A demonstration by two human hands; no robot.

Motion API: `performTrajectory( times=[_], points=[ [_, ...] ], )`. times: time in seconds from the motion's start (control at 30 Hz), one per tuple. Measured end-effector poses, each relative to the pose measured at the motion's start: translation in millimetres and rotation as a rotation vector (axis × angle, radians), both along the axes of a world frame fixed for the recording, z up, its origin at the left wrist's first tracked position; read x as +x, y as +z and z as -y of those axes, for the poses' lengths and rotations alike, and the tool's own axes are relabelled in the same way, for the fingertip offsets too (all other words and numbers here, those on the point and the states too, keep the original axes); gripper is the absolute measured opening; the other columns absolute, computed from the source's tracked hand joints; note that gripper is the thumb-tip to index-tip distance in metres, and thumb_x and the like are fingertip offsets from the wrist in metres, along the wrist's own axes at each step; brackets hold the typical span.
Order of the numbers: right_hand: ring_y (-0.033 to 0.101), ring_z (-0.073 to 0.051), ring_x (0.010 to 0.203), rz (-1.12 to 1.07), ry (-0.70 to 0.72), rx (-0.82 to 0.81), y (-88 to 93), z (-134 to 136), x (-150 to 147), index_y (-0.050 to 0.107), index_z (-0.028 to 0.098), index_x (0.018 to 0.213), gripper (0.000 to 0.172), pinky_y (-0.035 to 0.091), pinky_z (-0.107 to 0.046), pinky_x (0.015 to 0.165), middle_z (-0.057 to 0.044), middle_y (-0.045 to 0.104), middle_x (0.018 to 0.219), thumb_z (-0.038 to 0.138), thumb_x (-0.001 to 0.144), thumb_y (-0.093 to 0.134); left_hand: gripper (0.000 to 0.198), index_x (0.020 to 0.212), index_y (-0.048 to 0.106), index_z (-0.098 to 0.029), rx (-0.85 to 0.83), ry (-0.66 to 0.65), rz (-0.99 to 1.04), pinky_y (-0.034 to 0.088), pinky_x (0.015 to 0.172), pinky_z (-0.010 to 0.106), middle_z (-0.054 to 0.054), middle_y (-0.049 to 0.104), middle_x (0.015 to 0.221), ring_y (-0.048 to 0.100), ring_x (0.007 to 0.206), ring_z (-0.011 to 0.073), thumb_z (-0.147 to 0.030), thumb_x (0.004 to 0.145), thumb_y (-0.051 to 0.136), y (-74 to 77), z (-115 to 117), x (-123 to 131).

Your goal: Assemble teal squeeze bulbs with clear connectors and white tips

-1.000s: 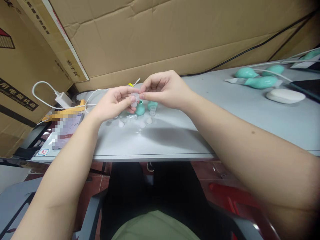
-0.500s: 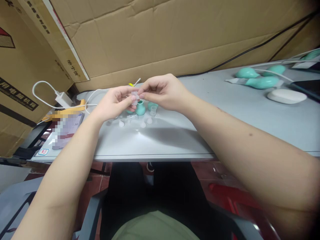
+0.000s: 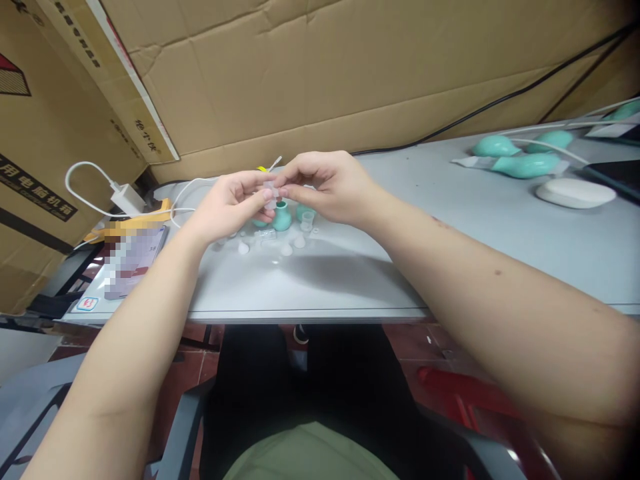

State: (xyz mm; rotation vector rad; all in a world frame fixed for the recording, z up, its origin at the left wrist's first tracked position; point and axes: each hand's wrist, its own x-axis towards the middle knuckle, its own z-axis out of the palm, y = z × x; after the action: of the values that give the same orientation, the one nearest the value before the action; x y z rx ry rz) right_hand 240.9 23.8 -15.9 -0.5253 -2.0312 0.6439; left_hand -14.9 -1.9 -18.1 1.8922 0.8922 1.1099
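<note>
My left hand (image 3: 234, 203) pinches a small translucent plastic piece (image 3: 271, 191) between thumb and fingers. From the other side, the thumb and index finger of my right hand (image 3: 323, 187) close on the same piece; its exact kind is too small to tell. Just below the hands a teal bulb with an open neck (image 3: 281, 218) stands upright on the grey table (image 3: 345, 293). Beside it are a clear small cup (image 3: 307, 221) and part of another teal bulb (image 3: 303, 211). Several small whitish cone-shaped pieces (image 3: 243, 247) lie in front.
On the left are a phone (image 3: 143, 257), a yellow object (image 3: 163, 211) and a white charger (image 3: 129, 199) with its cable. Teal bulbs (image 3: 530, 165) and a white computer mouse (image 3: 575, 193) lie at the right. Cardboard (image 3: 310, 87) stands along the back.
The translucent piece has turned slightly between my fingers. My right hand has shifted a little to the left and down. The things on the table are where they were.
</note>
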Motion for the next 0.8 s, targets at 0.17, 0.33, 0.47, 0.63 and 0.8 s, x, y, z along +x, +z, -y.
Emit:
performTrajectory(
  times=[0.17,0.33,0.47,0.63,0.8],
  points=[
    [0.084,-0.029,0.100,-0.046,0.051,-0.144,0.4,-0.7,-0.5,0.091,0.026,0.100,0.024,0.072,-0.045,0.093,-0.005,0.091,0.101,0.048,0.097,0.100,0.074,0.130,0.093,-0.019,0.005,-0.005,-0.017,0.082,0.087,0.039,0.013,0.094,0.114,0.092,0.093,0.0258,-0.084,0.095,0.101,0.1,0.3,0.2],
    [0.085,-0.028,0.098,-0.102,0.107,-0.198,1.8,-0.6,-0.8,0.092,0.026,0.097,0.030,0.075,-0.044,0.091,-0.006,0.092,0.099,0.051,0.092,0.108,0.074,0.129,0.095,-0.020,0.009,-0.014,-0.024,0.082,0.088,0.039,0.013,0.094,0.113,0.091,0.092,0.0250,-0.085,0.093,0.102,2.7,2.3,0.3],
    [0.087,-0.028,0.099,-0.133,0.098,-0.245,2.9,0.1,-1.9,0.090,0.025,0.093,0.035,0.076,-0.043,0.091,-0.007,0.091,0.097,0.050,0.087,0.113,0.074,0.132,0.095,-0.021,0.016,-0.012,-0.029,0.082,0.088,0.040,0.012,0.094,0.112,0.090,0.091,0.0244,-0.084,0.094,0.102,3.8,3.0,0.3],
    [0.085,-0.025,0.088,-0.117,0.117,-0.307,4.1,-0.6,-1.5,0.088,0.024,0.090,0.042,0.076,-0.043,0.090,-0.006,0.089,0.092,0.050,0.080,0.119,0.068,0.136,0.095,-0.021,0.037,-0.020,-0.033,0.081,0.090,0.042,0.012,0.093,0.110,0.089,0.094,0.0254,-0.078,0.099,0.101,-0.2,0.5,-0.8],
    [0.085,-0.027,0.089,-0.080,0.115,-0.310,6.0,1.8,0.0,0.088,0.026,0.088,0.034,0.075,-0.045,0.090,-0.007,0.091,0.093,0.044,0.085,0.117,0.067,0.142,0.095,-0.021,0.056,-0.012,-0.025,0.080,0.090,0.041,0.011,0.093,0.109,0.089,0.096,0.0254,-0.074,0.101,0.101,-4.5,-1.6,-1.8]
  ],
)
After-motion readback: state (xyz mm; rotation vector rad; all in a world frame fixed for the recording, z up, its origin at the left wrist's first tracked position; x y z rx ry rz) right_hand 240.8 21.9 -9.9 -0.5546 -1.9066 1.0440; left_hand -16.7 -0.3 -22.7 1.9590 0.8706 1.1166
